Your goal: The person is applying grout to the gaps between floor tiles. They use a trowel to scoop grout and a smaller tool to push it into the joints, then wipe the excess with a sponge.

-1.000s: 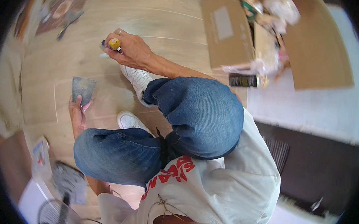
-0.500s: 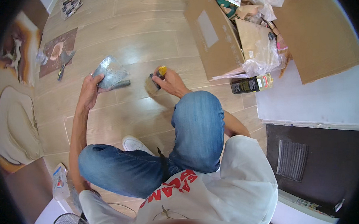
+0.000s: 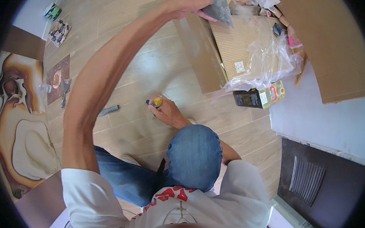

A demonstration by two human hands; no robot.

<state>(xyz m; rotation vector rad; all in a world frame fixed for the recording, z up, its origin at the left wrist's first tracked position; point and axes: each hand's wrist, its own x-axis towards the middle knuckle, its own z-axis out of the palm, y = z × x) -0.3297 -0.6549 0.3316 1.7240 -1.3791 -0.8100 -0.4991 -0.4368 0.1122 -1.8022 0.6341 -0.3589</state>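
My left arm stretches far forward, and my left hand [image 3: 190, 3] is closed on the edge of a flat grey metal plate [image 3: 219, 9]. The plate is tilted down over the opening of a large cardboard box [image 3: 193, 57]. Near the floor in front of my knee, my right hand [image 3: 168, 112] grips a small black-and-yellow tool [image 3: 157, 101]; my fingers hide most of it, so its kind is unclear. A short dark grey cylinder [image 3: 109, 110] lies on the floor to the left of that hand, partly behind my left forearm.
Crumpled clear plastic [image 3: 272, 61] and a dotted tan sheet [image 3: 236, 40] fill the box. Beside it lies a black-and-tan can [image 3: 257, 95]. At left are a putty knife [image 3: 64, 92] on a brown board [image 3: 50, 92], a swirled panel [image 3: 28, 135] and a green-and-white tub [image 3: 52, 11].
My left hand has carried the metal plate from above the floor, forward and right, to the box. The grey cylinder stays on the floor. My right hand still grips its tool.
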